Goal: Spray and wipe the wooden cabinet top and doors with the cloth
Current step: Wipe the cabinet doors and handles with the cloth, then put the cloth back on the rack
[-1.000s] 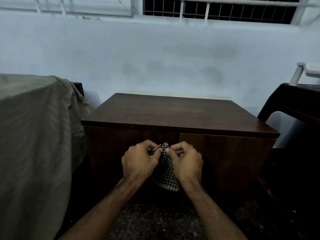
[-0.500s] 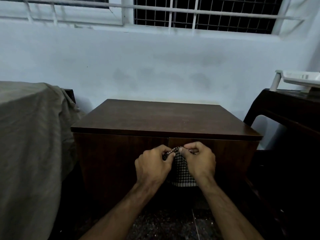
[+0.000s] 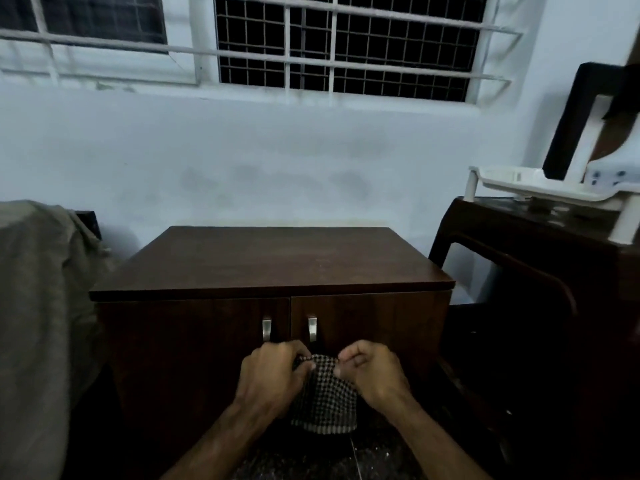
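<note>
— Cabinet (image 3: pixel 270 261) fills the middle, doors (image 3: pixel 194 358) shut, twin handles (image 3: pixel 266 329) near their seam. Where's the cloth (image 3: pixel 325 396)?

— Low, in front of the doors. Left hand (image 3: pixel 273 379) and right hand (image 3: pixel 374 374) pinch its top edge with curled fingers; the rest hangs.

— Handling?

— Probably light and limp; best bunched into a pad.

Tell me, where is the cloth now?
In the head view, low and centre: the cloth hangs between the left hand and right hand, which pinch its top edge, in front of the cabinet doors, below the handles.
</note>
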`<state>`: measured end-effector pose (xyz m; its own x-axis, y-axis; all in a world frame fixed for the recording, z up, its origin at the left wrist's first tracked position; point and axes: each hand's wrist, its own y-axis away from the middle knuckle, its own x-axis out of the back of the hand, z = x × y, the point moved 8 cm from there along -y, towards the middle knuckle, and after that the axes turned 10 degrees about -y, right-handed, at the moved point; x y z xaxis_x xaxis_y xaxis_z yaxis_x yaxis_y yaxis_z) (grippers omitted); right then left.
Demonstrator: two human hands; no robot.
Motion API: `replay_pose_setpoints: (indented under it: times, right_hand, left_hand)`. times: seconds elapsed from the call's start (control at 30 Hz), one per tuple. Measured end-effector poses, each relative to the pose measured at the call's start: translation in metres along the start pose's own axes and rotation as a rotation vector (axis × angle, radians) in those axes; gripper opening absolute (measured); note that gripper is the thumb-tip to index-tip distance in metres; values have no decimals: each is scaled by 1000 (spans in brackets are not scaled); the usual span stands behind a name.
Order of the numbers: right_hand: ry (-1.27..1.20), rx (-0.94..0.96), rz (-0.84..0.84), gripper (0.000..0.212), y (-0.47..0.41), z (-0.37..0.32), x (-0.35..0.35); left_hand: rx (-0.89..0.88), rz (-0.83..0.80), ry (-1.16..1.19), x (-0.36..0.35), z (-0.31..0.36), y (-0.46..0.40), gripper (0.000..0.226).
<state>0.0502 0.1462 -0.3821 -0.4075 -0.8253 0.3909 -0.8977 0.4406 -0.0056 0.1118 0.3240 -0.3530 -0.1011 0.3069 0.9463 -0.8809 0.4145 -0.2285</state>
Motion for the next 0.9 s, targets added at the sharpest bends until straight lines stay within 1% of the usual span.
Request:
replay_pose_setpoints:
  times: [0.1, 0.17, 0.3, 0.4, 0.57, 0.67, 0.73, 0.77, 0.8, 0.9]
  right_hand:
    - [165, 32, -95, 22, 7, -14, 24]
    - [271, 83, -96, 22, 15, -34, 50]
    - [494, 288, 74, 15, 41, -108, 126]
    - [627, 377, 177, 21, 50, -162, 174]
    - [690, 471, 362, 33, 42, -237, 267]
    - [664, 461, 459, 37, 29, -274, 312]
    - [645, 439, 488, 38, 19, -292, 333]
    - [637, 430, 498, 37, 16, -293, 333]
    - [635, 430, 538, 36, 8, -298, 352]
    - [691, 448, 569, 32, -2, -300, 360]
  left_hand:
    - [-83, -17, 121, 16, 16, -6, 20]
    - [-138, -12, 170, 32, 32, -9, 15]
    - [-269, 93, 252, 91, 90, -22, 12]
    - [-353, 201, 280, 141, 134, -36, 12]
    - [-442, 328, 412, 220, 212, -66, 10]
    - [-447, 360, 470, 256, 253, -86, 12]
    - [-424, 362, 518, 270, 275, -102, 10]
    - [-408, 350, 540, 269, 277, -106, 8]
    - [-407, 336, 568, 271, 298, -120, 7]
    - [-359, 321, 500, 270, 308, -134, 12]
